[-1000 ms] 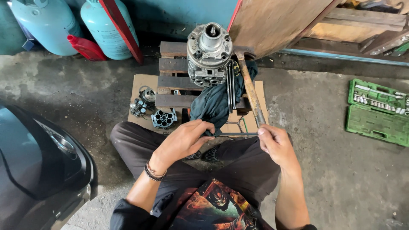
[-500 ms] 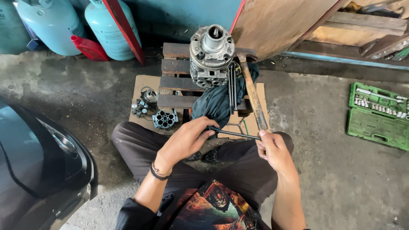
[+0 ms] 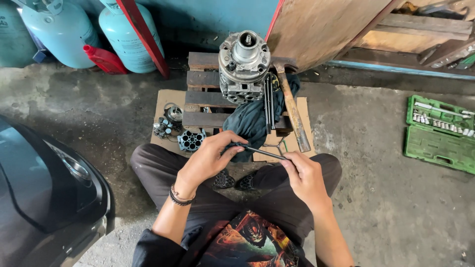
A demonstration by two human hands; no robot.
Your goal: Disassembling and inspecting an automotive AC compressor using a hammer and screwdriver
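Raised slightly, both hands, left hand point(image 3: 210, 157) and right hand point(image 3: 303, 175), apparently pinch a thin rod point(image 3: 262, 152) clear of the pallet point(image 3: 204, 99).

We sit behind the pallet point(image 3: 208, 106), which carries the compressor point(image 3: 244, 66), a cloth point(image 3: 255, 121) and hammer point(image 3: 292, 111). Gas cylinders point(image 3: 94, 34) stand far left, the socket case point(image 3: 438, 133) right.

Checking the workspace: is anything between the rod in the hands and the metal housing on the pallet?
The dark cloth lies between the rod and the housing; nothing else visible does.
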